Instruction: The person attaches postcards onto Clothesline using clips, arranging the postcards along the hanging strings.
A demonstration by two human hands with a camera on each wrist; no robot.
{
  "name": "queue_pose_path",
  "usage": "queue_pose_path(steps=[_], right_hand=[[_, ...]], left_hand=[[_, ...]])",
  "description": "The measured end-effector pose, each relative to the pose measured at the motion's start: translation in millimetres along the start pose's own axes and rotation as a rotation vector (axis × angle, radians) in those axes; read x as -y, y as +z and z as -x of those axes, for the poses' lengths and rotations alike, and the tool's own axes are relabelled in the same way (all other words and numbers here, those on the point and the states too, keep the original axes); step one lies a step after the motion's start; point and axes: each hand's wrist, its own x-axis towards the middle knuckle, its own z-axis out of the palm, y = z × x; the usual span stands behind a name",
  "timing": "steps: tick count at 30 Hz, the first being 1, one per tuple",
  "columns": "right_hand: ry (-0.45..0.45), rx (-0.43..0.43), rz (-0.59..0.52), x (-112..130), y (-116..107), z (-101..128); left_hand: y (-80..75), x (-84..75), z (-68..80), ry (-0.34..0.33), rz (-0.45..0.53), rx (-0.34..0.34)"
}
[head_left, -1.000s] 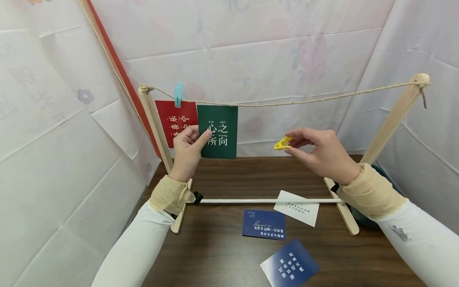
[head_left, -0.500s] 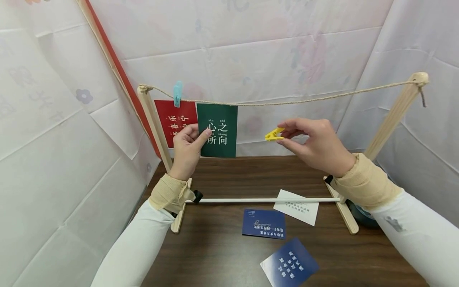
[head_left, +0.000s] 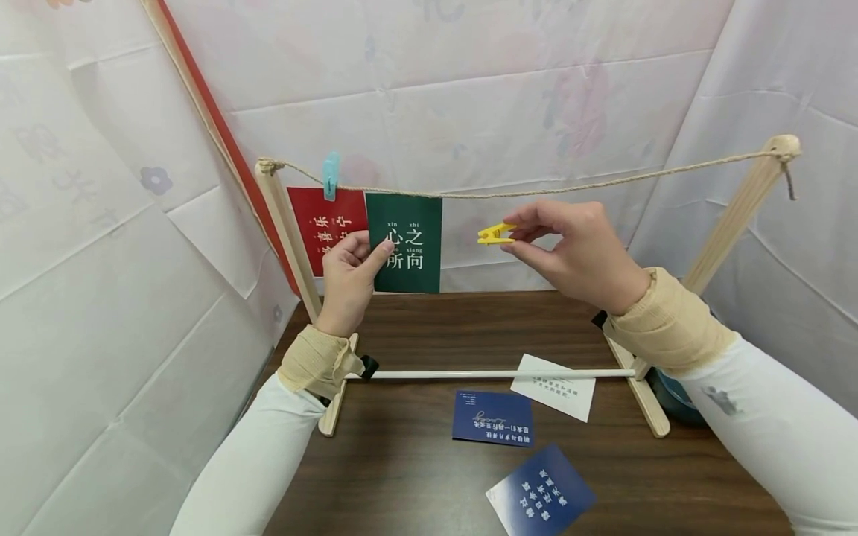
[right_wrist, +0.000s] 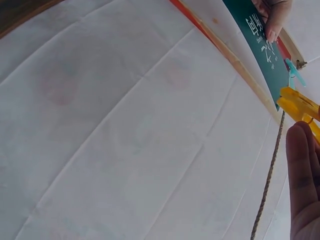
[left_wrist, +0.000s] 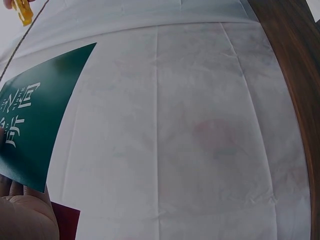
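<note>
Lying nearest on the dark wood-grain tabletop (head_left: 395, 476), a slanted blue card (head_left: 541, 491) sits before a second blue card (head_left: 492, 418), with a white card (head_left: 555, 387) just beyond, crossed in view by a white rod (head_left: 442, 374). Above them, the left hand (head_left: 347, 277) is clamped on a green card (head_left: 418, 216) at its left edge, thumb flat on the printed front and fingers behind, so most of the card stands out upright to the right of the grip. The right hand (head_left: 575, 249) pinches a yellow clothespin (head_left: 494, 234) between thumb and fingers by its handle end; the nose juts left past the fingertips, toward the green card, and in the head view stays apart from it. The green card's top edge lines up with a rope (head_left: 563, 192); whether they touch, I cannot tell. A red card (head_left: 310, 227), partly hidden by the left hand, hangs at the rope under a light-blue clothespin (head_left: 331, 179). Farthest back hangs a creased white sheet (head_left: 496, 82).
</note>
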Motion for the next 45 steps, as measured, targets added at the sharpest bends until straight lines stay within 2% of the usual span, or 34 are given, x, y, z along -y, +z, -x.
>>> queue_pose_path(steps=[14,30,39,45], right_hand=[[-0.063,-0.023,0.024,9,5,-25],[-0.032,0.005,-0.029,13,6,-55],[-0.002,0.018,-0.017,13,10,-70],[0.018,0.043,-0.007,11,13,-81]], left_hand=[[-2.0,2.0,0.3,0.008,0.021,0.001],[-2.4,1.7,0.2,0.012,0.023,0.01],[-2.1,1.5,0.8,-0.01,0.016,0.008],[-0.7,0.6,0.3,0.0,0.018,0.016]])
